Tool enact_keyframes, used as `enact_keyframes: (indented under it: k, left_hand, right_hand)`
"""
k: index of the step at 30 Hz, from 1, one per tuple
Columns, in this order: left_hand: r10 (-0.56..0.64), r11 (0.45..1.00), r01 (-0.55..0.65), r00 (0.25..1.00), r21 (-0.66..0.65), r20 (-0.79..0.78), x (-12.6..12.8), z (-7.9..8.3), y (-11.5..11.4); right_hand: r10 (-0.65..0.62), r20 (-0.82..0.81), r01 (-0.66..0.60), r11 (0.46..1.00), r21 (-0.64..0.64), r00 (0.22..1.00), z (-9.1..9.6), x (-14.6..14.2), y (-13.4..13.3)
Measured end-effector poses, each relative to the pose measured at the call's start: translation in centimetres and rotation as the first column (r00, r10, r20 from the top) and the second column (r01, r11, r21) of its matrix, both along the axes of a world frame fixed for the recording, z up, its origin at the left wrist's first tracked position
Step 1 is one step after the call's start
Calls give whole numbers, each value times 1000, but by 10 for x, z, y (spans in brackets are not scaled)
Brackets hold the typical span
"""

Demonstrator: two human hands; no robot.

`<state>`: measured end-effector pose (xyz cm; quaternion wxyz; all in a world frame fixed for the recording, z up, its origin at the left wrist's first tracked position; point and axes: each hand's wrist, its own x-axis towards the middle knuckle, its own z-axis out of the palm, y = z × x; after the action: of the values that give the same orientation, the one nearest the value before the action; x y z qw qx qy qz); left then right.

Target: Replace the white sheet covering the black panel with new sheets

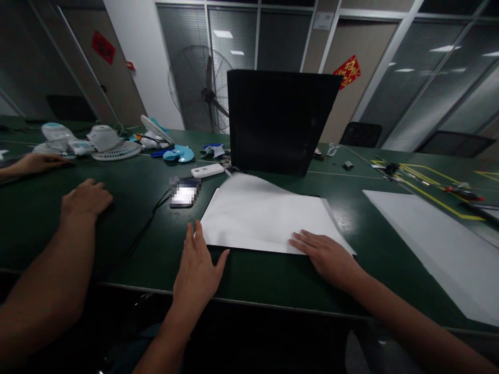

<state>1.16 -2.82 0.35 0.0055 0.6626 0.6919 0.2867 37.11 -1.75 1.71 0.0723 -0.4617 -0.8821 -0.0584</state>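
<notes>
A large white sheet of paper [257, 213] lies in front of me on the green table [268, 270], its far left edge curled up. Dark edges show under the paper along its near and far sides; what they belong to is hidden. My left hand [199, 270] is at the sheet's near left corner, fingers stretched and thumb apart, holding nothing. Flat on the near right part of the paper rests my right hand [325, 254], its fingers extended.
A black upright panel [280, 122] stands behind the paper. Left are a lit phone [184, 193] with a cord, a white power bank [207, 170], fan parts [117, 149] and another person's hand [86, 198]. A second white sheet [436, 244] and yellow strips [440, 195] lie right.
</notes>
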Motion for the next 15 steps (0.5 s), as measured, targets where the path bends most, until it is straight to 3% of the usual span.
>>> enact_keyframes:
  k: [11,13,15]
  left_hand:
    - [-22,1000,21,979,-6,-204,-1,1,0]
    - [-11,1000,12,976,3,-219,-1,2,-1]
    - [0,1000,3,973,13,-231,0,2,-2]
  right_hand:
    - [70,-115,-70,998,3,991,2,0,-6]
    - [15,-112,-13,1000,23,994,5,13,-5]
    - [-137,-103,145,987,74,985,7,42,-3]
